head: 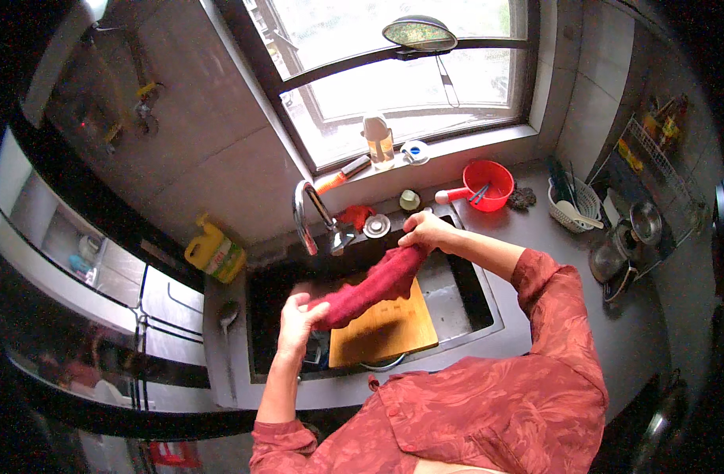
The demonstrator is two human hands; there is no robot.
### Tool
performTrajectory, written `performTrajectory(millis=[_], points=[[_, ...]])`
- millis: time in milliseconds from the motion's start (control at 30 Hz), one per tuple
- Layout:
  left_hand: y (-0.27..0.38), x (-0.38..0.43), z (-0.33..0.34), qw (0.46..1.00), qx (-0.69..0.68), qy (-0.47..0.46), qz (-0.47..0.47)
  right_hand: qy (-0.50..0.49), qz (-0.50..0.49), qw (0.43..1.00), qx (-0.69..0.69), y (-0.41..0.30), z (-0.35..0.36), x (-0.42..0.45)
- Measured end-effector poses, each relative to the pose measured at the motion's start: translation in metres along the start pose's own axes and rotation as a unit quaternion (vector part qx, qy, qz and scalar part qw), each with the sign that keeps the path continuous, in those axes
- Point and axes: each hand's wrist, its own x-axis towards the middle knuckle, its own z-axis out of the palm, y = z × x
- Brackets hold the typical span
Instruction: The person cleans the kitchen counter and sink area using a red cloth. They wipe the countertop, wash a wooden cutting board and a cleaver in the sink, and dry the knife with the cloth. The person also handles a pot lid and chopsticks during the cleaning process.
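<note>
A dark red cloth is stretched between my two hands above the kitchen sink. My left hand grips its lower left end, the thumb lying along the fabric. At the upper right end, my right hand pinches the cloth between thumb and fingers. Beneath the cloth, a wooden cutting board lies across the sink, a shadow falling on it. Behind the cloth stands the chrome faucet; I cannot tell whether water runs from it.
A yellow jug stands left of the sink. A red plastic ladle-shaped scoop and a white basket with utensils sit at the right. On the windowsill is a pump bottle. A metal pot is near the rack.
</note>
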Motion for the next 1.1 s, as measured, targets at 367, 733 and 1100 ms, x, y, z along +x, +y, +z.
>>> performTrajectory(millis=[367, 733, 1100], points=[[0.019, -0.002, -0.003, 0.863, 0.427, 0.093, 0.255, -0.064, -0.343, 0.84, -0.415, -0.001, 0.008, -0.038], [0.038, 0.06, 0.051, 0.951, 0.002, 0.122, 0.283, -0.244, -0.156, 0.692, 0.662, -0.022, 0.111, -0.037], [-0.052, 0.005, 0.147, 0.965, 0.187, -0.024, 0.184, -0.236, -0.147, 0.634, 0.721, 0.165, 0.2, 0.051]])
